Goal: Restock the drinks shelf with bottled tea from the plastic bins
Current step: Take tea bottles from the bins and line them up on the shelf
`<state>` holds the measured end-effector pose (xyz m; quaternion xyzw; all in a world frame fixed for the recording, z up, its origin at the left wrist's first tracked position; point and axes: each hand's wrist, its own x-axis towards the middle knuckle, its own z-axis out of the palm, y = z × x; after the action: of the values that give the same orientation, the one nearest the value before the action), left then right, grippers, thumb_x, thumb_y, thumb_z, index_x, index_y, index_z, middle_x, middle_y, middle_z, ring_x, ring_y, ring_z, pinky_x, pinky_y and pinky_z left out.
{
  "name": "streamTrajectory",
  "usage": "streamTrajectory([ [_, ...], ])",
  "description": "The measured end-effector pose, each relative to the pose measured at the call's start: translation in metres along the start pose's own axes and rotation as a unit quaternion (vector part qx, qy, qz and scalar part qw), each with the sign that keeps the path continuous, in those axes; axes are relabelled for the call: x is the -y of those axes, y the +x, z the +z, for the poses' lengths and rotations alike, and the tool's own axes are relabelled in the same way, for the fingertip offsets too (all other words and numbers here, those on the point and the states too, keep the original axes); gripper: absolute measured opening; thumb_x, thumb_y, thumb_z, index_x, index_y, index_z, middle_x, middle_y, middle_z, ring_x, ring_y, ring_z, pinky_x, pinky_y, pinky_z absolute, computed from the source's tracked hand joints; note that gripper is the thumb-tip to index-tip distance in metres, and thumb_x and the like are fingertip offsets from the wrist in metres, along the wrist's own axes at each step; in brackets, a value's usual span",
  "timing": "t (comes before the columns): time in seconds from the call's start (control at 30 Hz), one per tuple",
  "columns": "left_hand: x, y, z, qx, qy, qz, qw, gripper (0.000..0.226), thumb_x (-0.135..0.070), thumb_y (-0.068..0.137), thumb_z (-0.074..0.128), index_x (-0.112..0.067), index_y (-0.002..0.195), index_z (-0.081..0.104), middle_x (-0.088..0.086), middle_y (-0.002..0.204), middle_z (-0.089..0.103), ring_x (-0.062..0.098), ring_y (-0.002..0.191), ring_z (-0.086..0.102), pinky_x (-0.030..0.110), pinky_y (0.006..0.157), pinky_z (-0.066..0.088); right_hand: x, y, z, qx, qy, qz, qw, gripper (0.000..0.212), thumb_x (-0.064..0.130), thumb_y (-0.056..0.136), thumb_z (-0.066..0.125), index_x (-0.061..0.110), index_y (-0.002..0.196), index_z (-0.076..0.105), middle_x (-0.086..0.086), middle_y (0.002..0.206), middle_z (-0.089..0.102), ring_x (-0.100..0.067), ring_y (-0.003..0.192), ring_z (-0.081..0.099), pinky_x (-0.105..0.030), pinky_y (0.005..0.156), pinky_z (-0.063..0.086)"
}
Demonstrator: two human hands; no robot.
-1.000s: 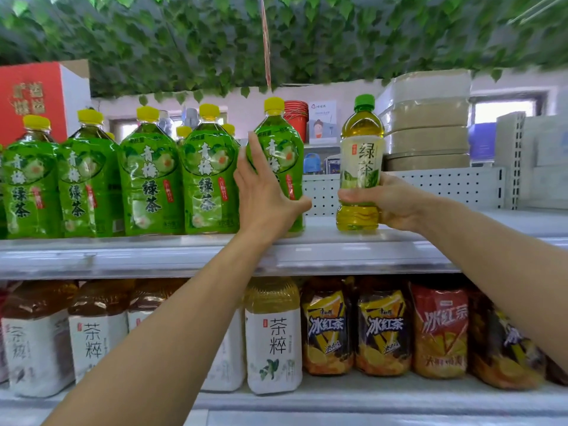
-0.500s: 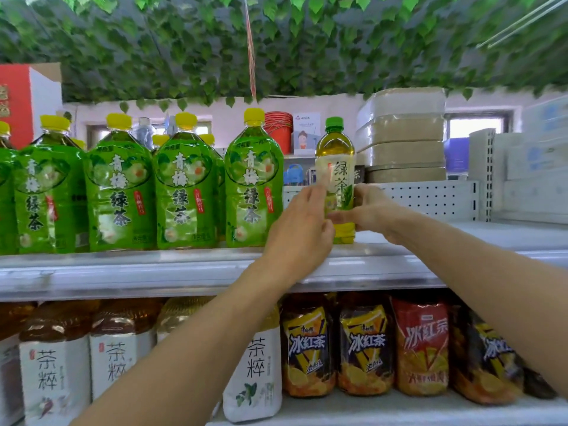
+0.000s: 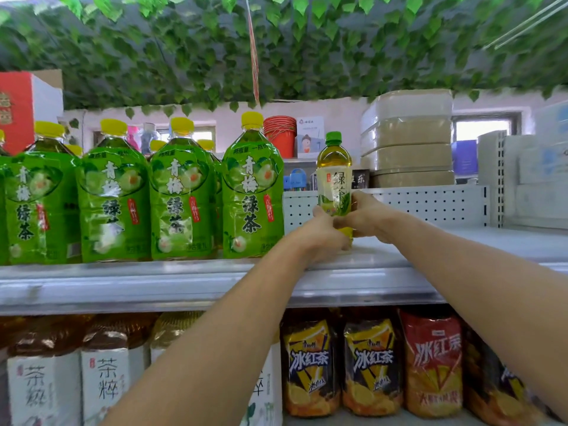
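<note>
The small tea bottle (image 3: 334, 176) stands on the upper shelf (image 3: 184, 284), just to the right of the row of large green tea bottles (image 3: 252, 192), with open shelf space on its far side. Both hands are on its lower half. The left hand (image 3: 319, 232) curls around the left and front of the base, and the right hand (image 3: 365, 216) wraps the right side at label height, fingers bent around the body. Neither hand holds anything else.

The bottle looks full, its pale yellow liquid reaching up to the shoulder, so it probably has moderate weight for its size yet is light enough for 1 hand. The plastic wall is likely thin and will give a little if squeezed, and the glossy label sleeve may be slippery. The lower body, where the hands already sit, seems the best place to hold it: low enough to steady the base while it is nudged into line. A grip at the green cap (image 3: 333, 137) would let the body swing.

Its long axis runs vertical, cap up, base on or just above the shelf; contact is hidden by the hands. It appears upright with no clear tilt. The label faces the aisle, turned slightly to the right.
</note>
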<state>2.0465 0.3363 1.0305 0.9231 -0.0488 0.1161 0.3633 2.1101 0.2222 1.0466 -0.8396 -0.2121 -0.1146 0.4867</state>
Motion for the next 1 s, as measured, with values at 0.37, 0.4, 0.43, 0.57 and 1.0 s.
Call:
streamTrajectory([
  [0.37, 0.002, -0.014, 0.003, -0.108, 0.120, 0.103, 0.981, 0.049, -0.025, 0.094, 0.054, -0.018, 0.142, 0.042, 0.008, 0.125, 0.062, 0.028, 0.111, 0.059, 0.036, 0.086, 0.049, 0.008, -0.023, -0.003, 0.020, -0.086, 0.000, 0.996, 0.015, 0.021, 0.092, 0.066, 0.029, 0.101, 0.058, 0.003, 0.087, 0.062, -0.012, 0.079, 0.056, -0.025, 0.071, 0.049],
  [0.4, 0.001, -0.023, 0.003, -0.141, 0.153, 0.133, 0.969, 0.047, -0.026, 0.096, 0.052, -0.019, 0.142, 0.043, 0.007, 0.126, 0.062, 0.029, 0.112, 0.060, 0.038, 0.086, 0.049, 0.013, -0.032, -0.007, 0.010, -0.109, -0.006, 0.994, 0.014, 0.023, 0.093, 0.065, 0.028, 0.102, 0.055, 0.004, 0.088, 0.061, -0.011, 0.080, 0.056, -0.023, 0.072, 0.048],
  [0.43, 0.001, -0.033, 0.003, -0.169, 0.182, 0.157, 0.956, 0.048, -0.028, 0.097, 0.052, -0.021, 0.143, 0.043, 0.006, 0.130, 0.061, 0.029, 0.115, 0.059, 0.040, 0.087, 0.050, 0.017, -0.043, -0.010, -0.007, -0.136, -0.024, 0.990, 0.020, 0.026, 0.093, 0.065, 0.028, 0.110, 0.054, 0.004, 0.096, 0.063, -0.012, 0.088, 0.059, -0.022, 0.076, 0.048],
  [0.57, 0.025, -0.090, -0.001, -0.227, 0.178, 0.231, 0.929, 0.056, -0.035, 0.099, 0.054, -0.023, 0.152, 0.037, 0.000, 0.146, 0.052, 0.022, 0.132, 0.048, 0.040, 0.104, 0.043, 0.027, -0.100, -0.006, -0.121, -0.193, -0.118, 0.967, 0.053, 0.035, 0.090, 0.069, 0.018, 0.137, 0.051, -0.004, 0.129, 0.061, -0.020, 0.116, 0.057, -0.039, 0.098, 0.044],
  [1.0, 0.244, -0.362, -0.088, -0.259, 0.278, 0.093, 0.920, 0.077, -0.040, 0.094, 0.065, -0.017, 0.158, 0.028, 0.007, 0.153, 0.043, 0.030, 0.135, 0.044, 0.046, 0.111, 0.038, 0.066, -0.311, 0.238, -0.105, -0.195, -0.233, 0.947, 0.067, 0.038, 0.088, 0.059, 0.022, 0.148, 0.034, -0.008, 0.135, 0.053, -0.032, 0.117, 0.056, -0.043, 0.080, 0.052],
])
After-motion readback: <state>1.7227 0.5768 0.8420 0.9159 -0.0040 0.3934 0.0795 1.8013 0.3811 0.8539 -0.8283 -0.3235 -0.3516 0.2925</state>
